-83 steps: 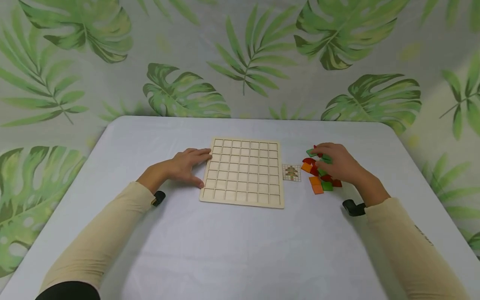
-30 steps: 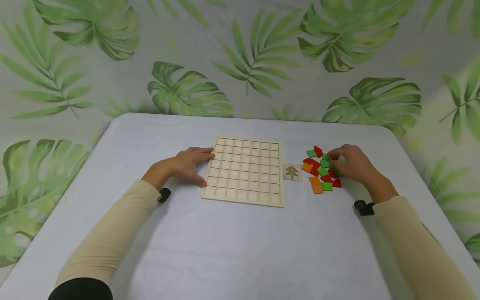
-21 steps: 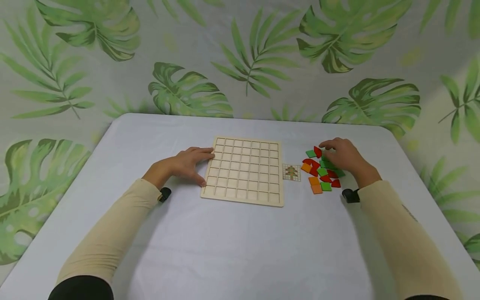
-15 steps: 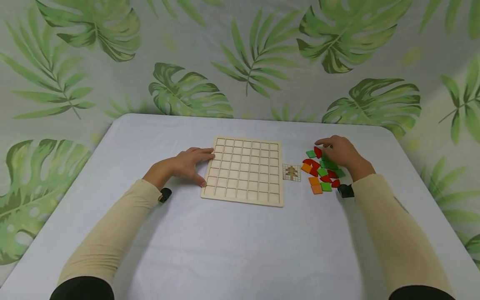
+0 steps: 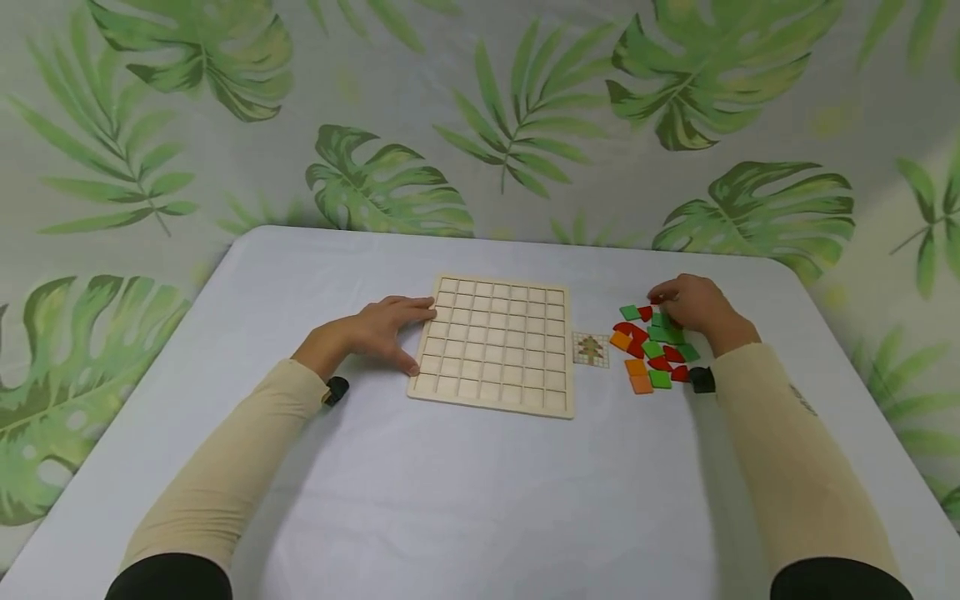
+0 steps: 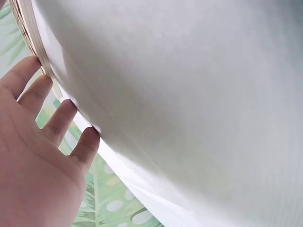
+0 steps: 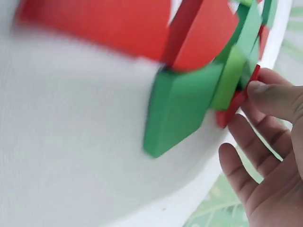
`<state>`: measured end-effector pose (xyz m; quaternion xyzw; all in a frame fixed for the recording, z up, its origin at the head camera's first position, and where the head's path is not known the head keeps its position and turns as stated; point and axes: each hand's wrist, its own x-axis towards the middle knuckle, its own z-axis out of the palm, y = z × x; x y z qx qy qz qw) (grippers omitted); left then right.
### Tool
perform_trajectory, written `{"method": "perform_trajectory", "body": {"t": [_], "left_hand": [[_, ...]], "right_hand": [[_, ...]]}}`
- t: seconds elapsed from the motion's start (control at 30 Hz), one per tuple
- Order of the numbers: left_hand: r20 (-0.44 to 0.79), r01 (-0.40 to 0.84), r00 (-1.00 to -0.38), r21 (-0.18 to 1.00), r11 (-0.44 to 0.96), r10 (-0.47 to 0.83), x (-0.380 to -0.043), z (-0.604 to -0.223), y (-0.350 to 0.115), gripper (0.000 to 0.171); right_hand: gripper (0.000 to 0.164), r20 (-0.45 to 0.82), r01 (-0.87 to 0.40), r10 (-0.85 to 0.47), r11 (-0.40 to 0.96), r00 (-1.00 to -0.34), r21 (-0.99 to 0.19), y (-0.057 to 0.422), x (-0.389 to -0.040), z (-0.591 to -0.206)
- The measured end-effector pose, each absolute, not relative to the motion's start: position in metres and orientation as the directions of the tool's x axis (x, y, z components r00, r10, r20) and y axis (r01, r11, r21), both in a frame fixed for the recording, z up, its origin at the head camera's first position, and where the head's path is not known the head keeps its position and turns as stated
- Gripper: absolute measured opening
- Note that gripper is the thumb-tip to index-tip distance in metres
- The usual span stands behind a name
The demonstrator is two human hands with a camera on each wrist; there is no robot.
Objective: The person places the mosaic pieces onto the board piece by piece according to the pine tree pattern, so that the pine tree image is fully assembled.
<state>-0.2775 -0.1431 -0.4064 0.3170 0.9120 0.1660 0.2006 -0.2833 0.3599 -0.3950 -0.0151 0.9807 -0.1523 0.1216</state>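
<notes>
The right hand (image 5: 701,310) pinches a red tile (image 7: 232,109). The left hand (image 5: 378,328), its grip spread, touches the edge of the gridded board (image 5: 491,346).

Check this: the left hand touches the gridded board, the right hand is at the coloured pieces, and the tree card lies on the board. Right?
No: the tree card isn't on the gridded board; the head view shows it on the table, between the board and the coloured pieces. The left hand and right hand are as you said.
</notes>
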Motion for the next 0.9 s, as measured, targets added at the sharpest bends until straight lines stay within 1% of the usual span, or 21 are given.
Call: {"method": "perform_trajectory", "body": {"t": [0.17, 0.3, 0.53, 0.9], "left_hand": [[-0.269, 0.527, -0.719, 0.390, 0.755, 0.641, -0.279, -0.405, -0.140, 0.104], [-0.276, 0.536, -0.719, 0.364, 0.761, 0.638, -0.280, -0.405, -0.140, 0.108], [-0.291, 0.526, -0.716, 0.372, 0.765, 0.634, -0.281, -0.404, -0.142, 0.107], [-0.293, 0.523, -0.715, 0.377, 0.764, 0.634, -0.281, -0.406, -0.141, 0.107]], "right_hand": [[0.035, -0.219, 0.035, -0.042, 0.942, -0.975, -0.335, 0.370, -0.285, -0.400], [0.037, -0.213, 0.034, -0.042, 0.940, -0.976, -0.340, 0.372, -0.287, -0.403], [0.039, -0.207, 0.039, -0.032, 0.943, -0.978, -0.330, 0.372, -0.289, -0.405], [0.041, -0.232, 0.072, -0.018, 0.924, -0.973, -0.375, 0.374, -0.288, -0.406]]}}
